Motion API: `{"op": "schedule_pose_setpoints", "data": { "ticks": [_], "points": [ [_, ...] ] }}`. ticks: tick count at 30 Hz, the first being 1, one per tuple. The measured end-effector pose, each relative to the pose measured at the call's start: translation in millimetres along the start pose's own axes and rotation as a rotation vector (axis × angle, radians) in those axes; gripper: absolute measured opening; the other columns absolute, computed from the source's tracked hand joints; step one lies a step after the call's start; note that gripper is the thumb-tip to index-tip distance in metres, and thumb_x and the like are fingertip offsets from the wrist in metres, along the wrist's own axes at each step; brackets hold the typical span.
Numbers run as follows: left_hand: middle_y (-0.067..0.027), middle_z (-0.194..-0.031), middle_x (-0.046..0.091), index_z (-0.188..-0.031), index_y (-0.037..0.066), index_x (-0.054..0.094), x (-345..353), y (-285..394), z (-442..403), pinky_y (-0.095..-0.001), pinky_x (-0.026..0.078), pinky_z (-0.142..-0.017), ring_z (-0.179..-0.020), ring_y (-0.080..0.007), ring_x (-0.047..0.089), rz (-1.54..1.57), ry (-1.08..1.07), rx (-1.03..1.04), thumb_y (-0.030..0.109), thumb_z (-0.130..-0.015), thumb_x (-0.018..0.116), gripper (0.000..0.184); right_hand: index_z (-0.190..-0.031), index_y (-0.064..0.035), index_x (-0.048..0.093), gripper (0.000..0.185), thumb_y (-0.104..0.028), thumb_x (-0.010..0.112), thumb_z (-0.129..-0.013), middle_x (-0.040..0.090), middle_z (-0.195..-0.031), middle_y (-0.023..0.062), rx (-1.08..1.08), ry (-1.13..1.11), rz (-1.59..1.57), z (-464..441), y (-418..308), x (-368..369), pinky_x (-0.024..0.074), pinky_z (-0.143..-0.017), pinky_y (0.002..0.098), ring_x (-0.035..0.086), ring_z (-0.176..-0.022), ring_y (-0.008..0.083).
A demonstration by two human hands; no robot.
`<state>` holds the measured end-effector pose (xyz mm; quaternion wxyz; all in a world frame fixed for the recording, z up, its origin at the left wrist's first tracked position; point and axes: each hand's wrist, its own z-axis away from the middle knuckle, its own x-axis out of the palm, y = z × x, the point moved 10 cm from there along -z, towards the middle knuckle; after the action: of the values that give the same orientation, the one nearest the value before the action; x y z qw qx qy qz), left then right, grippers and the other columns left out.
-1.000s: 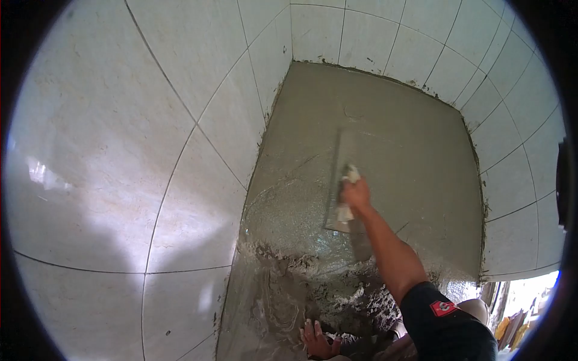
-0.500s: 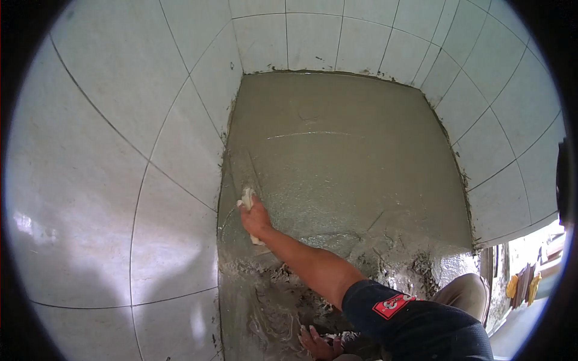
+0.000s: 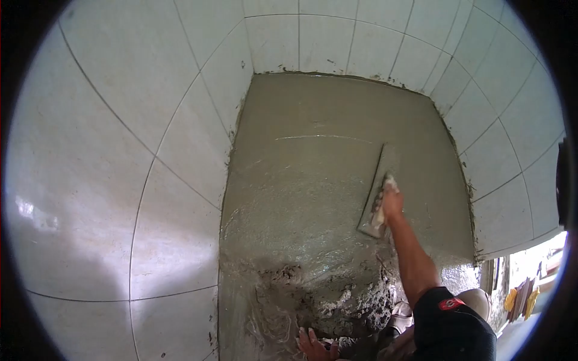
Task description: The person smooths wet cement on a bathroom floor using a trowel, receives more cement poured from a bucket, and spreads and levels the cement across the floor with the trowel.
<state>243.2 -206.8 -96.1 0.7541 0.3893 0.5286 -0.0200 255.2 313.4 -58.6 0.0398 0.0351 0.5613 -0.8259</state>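
My right hand (image 3: pixel 392 201) is closed around the handle of a finishing trowel (image 3: pixel 389 157). Its long rectangular blade lies against the wet grey mortar (image 3: pixel 301 174), right of the middle of the floor, one long edge looking slightly raised. Down at the bottom edge, my left hand (image 3: pixel 312 345) has its fingers spread beside the rough mortar; the frame cuts off its wrist. Whether it presses on the ground I cannot tell. Smooth mortar covers the far floor, with a thin curved line across it.
Pale tiled walls (image 3: pixel 90 180) enclose the floor on the left, back and right. Lumpy dark mortar (image 3: pixel 355 301) lies close to me, near a shoe (image 3: pixel 401 313) and my knee. At lower right, brown and yellow items (image 3: pixel 522 299) stand by a bright opening.
My right hand has swept the trowel from the left wall across to the right side, and the blade has turned. The left hand stays nearly in place.
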Motion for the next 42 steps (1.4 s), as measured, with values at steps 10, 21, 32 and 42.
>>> {"op": "schedule_pose_setpoints", "data": {
  "ticks": [10,21,32,42],
  "points": [
    [-0.0269,-0.152,0.027,-0.152,0.005,0.026,-21.6,0.3,-8.6,-0.0635,0.026,-0.109,-0.139,-0.0469,0.027,-0.027,-0.043,-0.027,0.048,-0.092,0.055,0.079,-0.105,-0.009,0.061,0.04,-0.046,0.046,-0.1,0.056,-0.071,0.0035,0.14,-0.521,-0.067,73.8,11.1,231.3,0.0474,-0.047,0.0338,0.054,-0.055,0.0161],
    [-0.0246,-0.156,0.02,-0.154,0.007,0.02,-10.4,5.7,-4.3,-0.0608,0.026,-0.109,-0.141,-0.0454,0.024,0.047,-0.04,0.023,0.04,-0.089,0.063,0.084,-0.134,-0.0041,0.051,0.053,-0.04,0.055,-0.096,0.066,-0.104,0.0184,-0.101,-0.602,0.274,151.8,59.5,342.2,0.0533,-0.081,0.0457,0.066,-0.093,0.0325],
    [-0.026,-0.155,0.023,-0.154,0.007,0.021,6.1,-4.6,2.5,-0.0618,0.024,-0.108,-0.138,-0.0454,0.029,0.135,0.117,0.156,0.046,-0.097,0.049,0.074,-0.125,-0.005,0.056,0.046,-0.043,0.05,-0.1,0.061,-0.072,0.0101,-0.252,-0.405,0.491,45.4,-8.0,106.7,0.0496,-0.054,0.0365,0.06,-0.058,0.0174],
    [-0.03,-0.151,0.028,-0.15,-0.001,0.026,-24.6,19.7,-5.8,-0.0621,0.025,-0.106,-0.135,-0.0472,0.033,0.131,0.202,0.164,0.054,-0.098,0.041,0.077,-0.123,-0.0034,0.057,0.043,-0.037,0.058,-0.097,0.059,-0.079,0.0038,-0.166,-0.45,0.51,-30.8,-38.4,-40.5,0.0518,-0.063,0.0351,0.056,-0.073,0.0139]
  ]
}}
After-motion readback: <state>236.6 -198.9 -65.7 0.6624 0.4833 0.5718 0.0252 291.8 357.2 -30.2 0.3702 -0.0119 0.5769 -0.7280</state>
